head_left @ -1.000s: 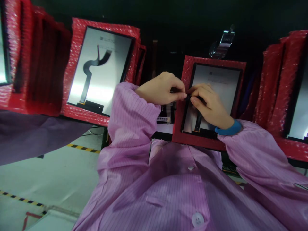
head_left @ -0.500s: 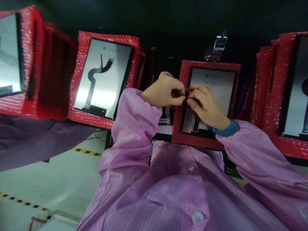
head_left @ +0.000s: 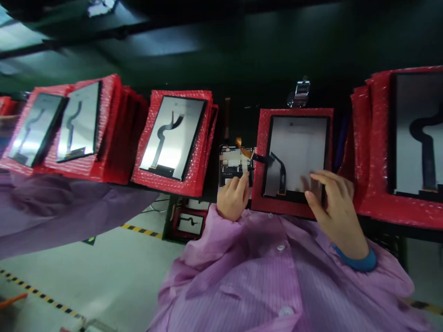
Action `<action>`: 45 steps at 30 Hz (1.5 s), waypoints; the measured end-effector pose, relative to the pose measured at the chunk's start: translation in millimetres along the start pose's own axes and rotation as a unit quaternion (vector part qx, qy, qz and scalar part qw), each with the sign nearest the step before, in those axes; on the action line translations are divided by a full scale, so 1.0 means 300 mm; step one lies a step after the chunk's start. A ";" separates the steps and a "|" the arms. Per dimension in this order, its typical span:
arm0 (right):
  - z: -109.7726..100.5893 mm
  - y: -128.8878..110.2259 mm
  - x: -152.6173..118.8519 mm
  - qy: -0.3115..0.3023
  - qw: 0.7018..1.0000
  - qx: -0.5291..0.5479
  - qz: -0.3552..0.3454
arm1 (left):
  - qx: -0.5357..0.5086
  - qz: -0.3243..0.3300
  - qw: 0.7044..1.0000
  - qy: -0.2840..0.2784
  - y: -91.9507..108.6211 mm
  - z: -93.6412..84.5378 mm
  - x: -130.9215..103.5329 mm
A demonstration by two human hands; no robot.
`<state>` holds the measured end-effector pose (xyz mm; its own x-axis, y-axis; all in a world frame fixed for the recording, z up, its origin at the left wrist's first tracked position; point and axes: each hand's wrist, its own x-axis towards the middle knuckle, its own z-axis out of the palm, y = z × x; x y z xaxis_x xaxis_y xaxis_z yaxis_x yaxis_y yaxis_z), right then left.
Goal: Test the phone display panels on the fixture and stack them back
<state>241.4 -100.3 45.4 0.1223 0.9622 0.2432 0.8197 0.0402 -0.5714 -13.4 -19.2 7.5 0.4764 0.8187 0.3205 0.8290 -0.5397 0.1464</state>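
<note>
My left hand (head_left: 233, 197) is at the near edge of a small circuit board (head_left: 236, 167), its index finger reaching onto the board and the others loosely bent. To its right, a display panel (head_left: 300, 150) lies face-down on a red bubble-wrap pouch (head_left: 260, 198). The panel's black flex cable (head_left: 283, 173) bends left and meets an orange flex cable (head_left: 246, 152) over the board. Over the panel's lower right edge, my right hand (head_left: 334, 207) is open with fingers apart, a blue wristband (head_left: 360, 263) at its wrist. Nothing shows between its fingers.
On the left stand a stack of red pouches with a panel (head_left: 173, 138) and further stacked panels (head_left: 80, 120). Another panel (head_left: 418, 138) lies at the right. A metal counter (head_left: 300, 93) sits behind the work. A co-worker's purple sleeve (head_left: 69, 207) enters from the left.
My hands have parted from their meeting at the cables: the left moved down-left to the board, the right moved right. The cables now show joined. The view has shifted.
</note>
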 end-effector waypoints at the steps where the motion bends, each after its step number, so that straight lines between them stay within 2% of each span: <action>1: 0.005 0.006 -0.015 0.001 1.000 0.000 0.006 | 0.019 -0.005 1.000 -0.019 0.006 0.007 -0.006; 7: 0.016 0.029 -0.062 0.015 1.000 0.017 0.017 | 0.084 -0.035 0.986 -0.142 0.033 -0.022 0.024; 10: 0.018 0.029 -0.072 0.014 0.999 0.027 0.026 | 0.102 -0.041 0.980 -0.166 0.052 -0.036 0.039; 14: 0.017 0.023 -0.077 0.015 0.999 0.025 0.036 | 0.094 -0.055 0.980 -0.164 0.058 -0.038 0.041; 16: 0.017 0.018 -0.080 0.013 0.999 0.018 0.040 | 0.067 -0.057 0.986 -0.142 0.054 -0.034 0.034; 17: 0.018 0.016 -0.083 0.014 0.999 0.013 0.042 | 0.045 -0.054 0.991 -0.112 0.055 -0.030 0.028; 20: 0.034 0.006 -0.092 0.024 0.998 -0.003 0.054 | -0.038 -0.023 0.999 0.028 0.084 -0.012 0.000; 22: 0.056 0.000 -0.095 0.037 0.997 -0.001 0.069 | -0.084 0.008 0.993 0.081 0.123 0.004 -0.022; 25: 0.087 0.003 -0.090 0.067 0.990 0.046 0.118 | -0.095 0.038 0.992 0.075 0.180 0.028 -0.048; 27: 0.088 0.013 -0.083 0.076 0.975 0.115 0.173 | -0.091 0.033 0.994 0.059 0.199 0.035 -0.055; 30: 0.040 0.013 -0.074 0.070 0.927 0.271 0.248 | -0.125 0.019 0.992 0.027 0.193 0.023 -0.051; 32: -0.016 -0.019 -0.067 0.063 0.897 0.361 0.248 | -0.167 0.015 0.986 0.001 0.169 -0.003 -0.041; 34: -0.073 -0.083 -0.053 0.047 0.886 0.414 0.205 | -0.223 -0.001 0.974 -0.042 0.136 -0.037 -0.020; 36: -0.110 -0.162 -0.026 0.011 0.888 0.440 0.137 | -0.286 -0.045 0.954 -0.081 0.104 -0.074 0.018; 37: -0.117 -0.199 -0.008 -0.009 0.894 0.438 0.092 | -0.324 -0.081 0.940 -0.076 0.092 -0.090 0.045; 39: -0.104 -0.255 0.032 -0.036 0.905 0.424 -0.009 | -0.420 -0.156 0.894 -0.007 0.082 -0.115 0.110; 41: -0.054 -0.276 0.066 -0.045 0.903 0.420 -0.080 | -0.546 -0.193 0.811 0.087 0.090 -0.129 0.177; 43: 0.023 -0.270 0.088 -0.029 0.905 0.419 -0.069 | -0.653 -0.198 0.723 0.111 0.105 -0.134 0.225; 44: 0.067 -0.261 0.094 -0.017 0.910 0.413 -0.032 | -0.688 -0.201 0.690 0.101 0.109 -0.134 0.239; 45: 0.111 -0.251 0.099 -0.008 0.917 0.398 0.017 | -0.704 -0.211 0.672 0.095 0.110 -0.133 0.245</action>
<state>164.7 -65.9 69.4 0.1263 0.9700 0.2075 0.1473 0.1886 -0.9710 37.2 15.3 73.1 0.1299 0.9893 0.0669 -0.2824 -0.0278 0.9589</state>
